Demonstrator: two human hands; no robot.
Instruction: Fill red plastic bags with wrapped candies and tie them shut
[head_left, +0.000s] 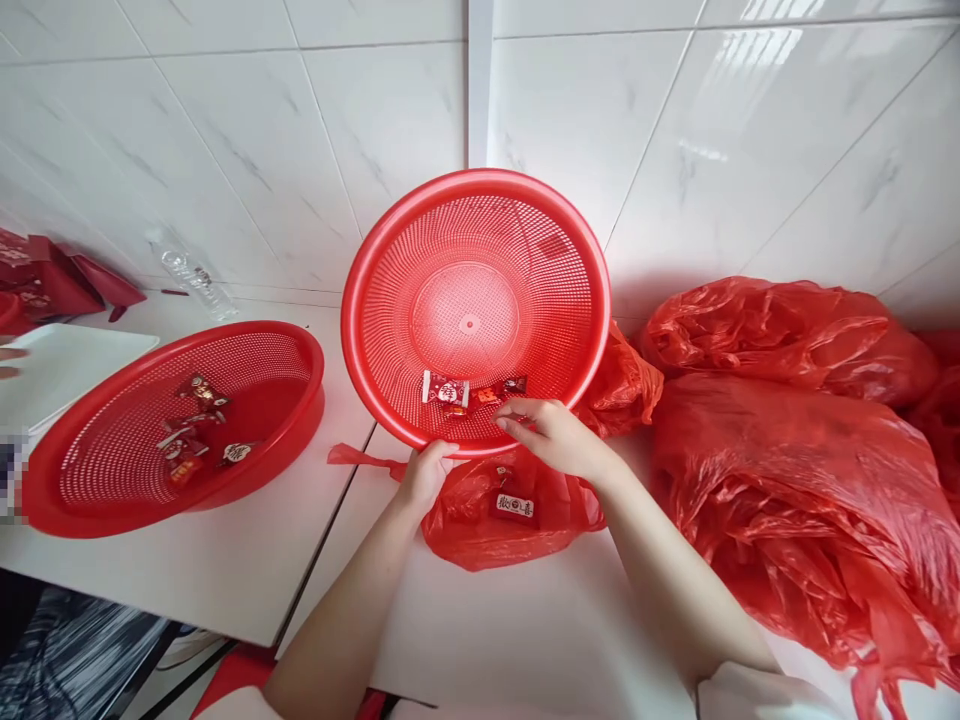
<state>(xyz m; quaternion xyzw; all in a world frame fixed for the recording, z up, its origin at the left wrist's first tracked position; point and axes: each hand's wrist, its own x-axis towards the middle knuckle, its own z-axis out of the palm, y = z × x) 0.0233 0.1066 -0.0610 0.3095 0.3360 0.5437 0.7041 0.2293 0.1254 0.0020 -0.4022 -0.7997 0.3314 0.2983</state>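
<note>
A round red plastic sieve basket (420,250) stands tilted up on its edge against the tiled wall. My left hand (426,472) grips its lower rim. My right hand (546,432) reaches inside the low part of the basket with its fingers bent, beside a few wrapped candies (445,391) lying there. Whether it holds one I cannot make out. Under the basket lies a red plastic bag (480,525) with wrapped candies inside.
A second red basket (82,500) with several candies lies flat on the white table at left. Large red plastic bags (795,480) fill the right side. A clear bottle (196,280) lies near the wall. Another person's fingers (9,362) show at the left edge.
</note>
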